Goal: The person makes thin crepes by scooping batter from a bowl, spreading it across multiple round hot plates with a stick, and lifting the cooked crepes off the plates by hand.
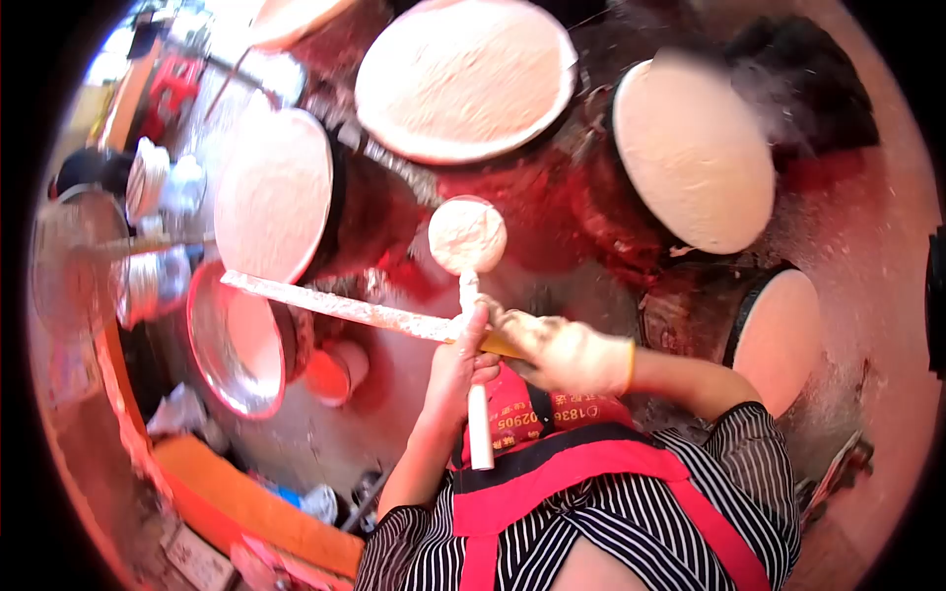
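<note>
My bare left hand (pixel 458 369) is wrapped round the pale handle of a ladle (pixel 468 234), whose round bowl holds a whitish, batter-like substance. My right hand (pixel 581 360), in a cream glove with darkened fingers, grips the yellowish handle end of a long flat blade (pixel 345 307). The blade is coated with white residue and points to the left, crossing the ladle's handle near my left hand. Both hands are close together in front of the red apron (pixel 581 443).
Large round griddles covered with pale batter surround me: one ahead (pixel 463 79), one left (pixel 274 197), one right (pixel 695 153), one lower right (pixel 778 340). A metal basin (pixel 207 340) stands at the left, above an orange bench (pixel 246 497). Steam rises at the upper right.
</note>
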